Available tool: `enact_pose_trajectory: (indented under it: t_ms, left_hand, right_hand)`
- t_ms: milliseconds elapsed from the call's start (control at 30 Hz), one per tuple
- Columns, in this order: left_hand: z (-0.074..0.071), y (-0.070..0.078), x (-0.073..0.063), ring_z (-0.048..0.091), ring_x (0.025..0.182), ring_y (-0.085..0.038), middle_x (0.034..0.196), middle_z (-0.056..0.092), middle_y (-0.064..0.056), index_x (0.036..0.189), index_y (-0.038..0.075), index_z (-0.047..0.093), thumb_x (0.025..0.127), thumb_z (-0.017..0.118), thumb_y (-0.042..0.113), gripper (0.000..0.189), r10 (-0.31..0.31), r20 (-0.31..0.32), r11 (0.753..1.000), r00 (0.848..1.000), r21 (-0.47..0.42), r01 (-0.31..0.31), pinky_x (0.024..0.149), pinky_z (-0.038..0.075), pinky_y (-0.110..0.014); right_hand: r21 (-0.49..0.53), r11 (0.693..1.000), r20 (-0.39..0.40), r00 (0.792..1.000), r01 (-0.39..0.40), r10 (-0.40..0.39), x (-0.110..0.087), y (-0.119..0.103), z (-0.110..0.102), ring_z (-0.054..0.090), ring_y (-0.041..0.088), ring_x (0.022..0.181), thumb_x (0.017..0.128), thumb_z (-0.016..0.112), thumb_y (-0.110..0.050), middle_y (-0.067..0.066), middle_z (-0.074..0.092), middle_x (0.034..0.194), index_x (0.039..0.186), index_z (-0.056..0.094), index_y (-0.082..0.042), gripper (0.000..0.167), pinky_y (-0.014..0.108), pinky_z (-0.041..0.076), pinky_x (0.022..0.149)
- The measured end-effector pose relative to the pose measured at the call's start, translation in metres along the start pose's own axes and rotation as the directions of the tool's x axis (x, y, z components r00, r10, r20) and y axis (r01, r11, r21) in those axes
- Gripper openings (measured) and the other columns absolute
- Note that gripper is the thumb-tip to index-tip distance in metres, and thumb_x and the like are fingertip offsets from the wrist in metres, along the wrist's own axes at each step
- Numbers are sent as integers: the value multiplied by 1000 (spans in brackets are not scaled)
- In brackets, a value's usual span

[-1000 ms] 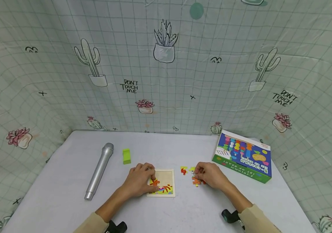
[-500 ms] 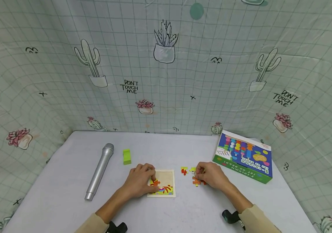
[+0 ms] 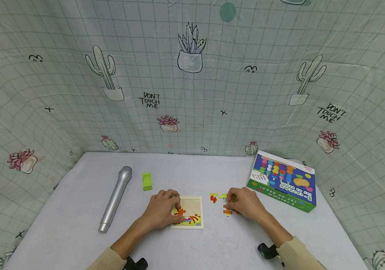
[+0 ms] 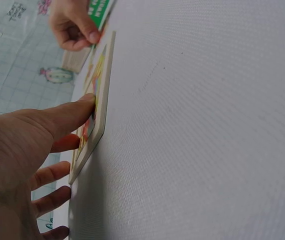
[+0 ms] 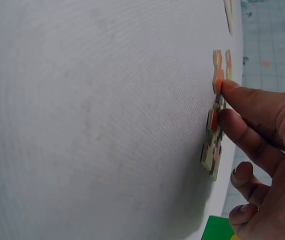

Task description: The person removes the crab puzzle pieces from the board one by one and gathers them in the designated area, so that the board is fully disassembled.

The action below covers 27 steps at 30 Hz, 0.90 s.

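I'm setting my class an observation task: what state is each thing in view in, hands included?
Puzzle tray: flat, partly filled.
Loose puzzle pieces: outside the tray.
Left hand: touching the tray.
Right hand: at the loose pieces; whether it grips one is unclear.
Silver microphone: lying down, untouched.
Green block: untouched.
Colourful box: lying flat, untouched.

Tray [image 3: 192, 203] matt wd, mic [image 3: 114, 200] smooth w/ metallic sheen, box [image 3: 281, 180] card, backdrop [image 3: 192, 93] cloth
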<state>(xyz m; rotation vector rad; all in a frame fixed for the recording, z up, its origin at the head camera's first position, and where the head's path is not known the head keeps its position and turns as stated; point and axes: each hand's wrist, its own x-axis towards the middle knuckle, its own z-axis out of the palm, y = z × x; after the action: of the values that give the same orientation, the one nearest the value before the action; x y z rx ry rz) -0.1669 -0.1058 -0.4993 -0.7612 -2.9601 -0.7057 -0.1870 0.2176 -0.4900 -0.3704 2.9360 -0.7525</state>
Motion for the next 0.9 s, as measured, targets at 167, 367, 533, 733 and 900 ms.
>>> enact_pose_trajectory:
  t_ms: [167,367,533,733,900]
  left_hand:
    - [0,0,0,49,112,-30,124,58,-2,80,25,60,77,84,45,32,4,-3,1000,1000,3,-4,94,38,-62]
    - [1,-1,0,49,113,-31,125,57,-3,81,25,60,77,84,47,33,6,0,1000,1000,10,-6,94,38,-62]
    - [0,-1,0,49,114,-32,126,57,-3,81,24,60,78,83,47,33,0,2,1000,1000,1,0,96,37,-63]
    - [-2,1,0,49,114,-32,126,57,-3,81,24,61,77,83,46,32,-3,6,1000,1000,-4,3,95,37,-63]
    - [-1,1,0,49,114,-32,126,58,-3,81,24,61,77,84,46,32,-3,4,1000,1000,-4,3,95,37,-63]
  right_hand:
    - [56,998,36,999,-5,3,0,0,-1,52,10,62,81,85,-25,-12,59,69,85,64,-24,21,27,40,57]
    - [-21,996,120,990,81,-78,-3,-2,-5,47,12,80,73,90,-28,-13,59,83,101,66,-23,37,38,37,76]
    - [-60,991,147,983,123,-113,-5,-3,-6,46,11,83,75,90,-27,-13,57,87,111,64,-22,45,39,35,78]
    - [-101,987,133,985,125,-111,-6,-5,-7,46,11,82,74,90,-28,-13,57,88,111,64,-23,45,37,35,75]
    - [-118,986,123,987,116,-101,-7,-6,-6,46,11,81,73,90,-35,-14,56,88,110,63,-24,47,38,35,76]
